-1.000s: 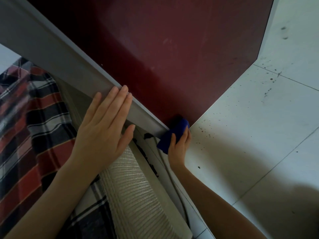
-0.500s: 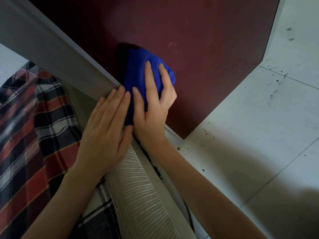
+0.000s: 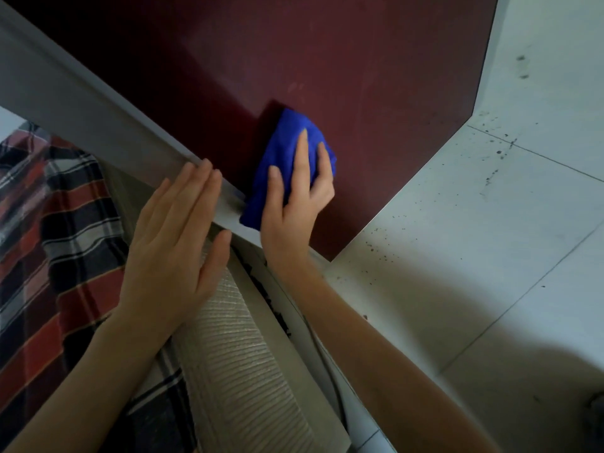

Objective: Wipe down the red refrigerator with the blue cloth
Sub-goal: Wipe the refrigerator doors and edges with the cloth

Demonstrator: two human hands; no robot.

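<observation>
The dark red side panel of the refrigerator (image 3: 343, 70) fills the top of the head view, down to the floor. A bunched blue cloth (image 3: 287, 148) is pressed flat against that panel low down, under the spread fingers of my right hand (image 3: 294, 197). My left hand (image 3: 173, 243) lies flat with fingers together against the grey edge strip (image 3: 65, 103) that runs diagonally along the panel's left side. It holds nothing. The two hands are a short gap apart.
White floor tiles (image 3: 490, 223) with dark specks lie to the right of the refrigerator. A plaid red, black and white fabric (image 3: 49, 243) and a ribbed beige surface (image 3: 235, 371) sit at lower left, with a dark crumb-filled gap beside them.
My right hand with the cloth rose from the panel's bottom corner up the red panel, then slid right and slightly down. My left hand stayed on the grey strip.
</observation>
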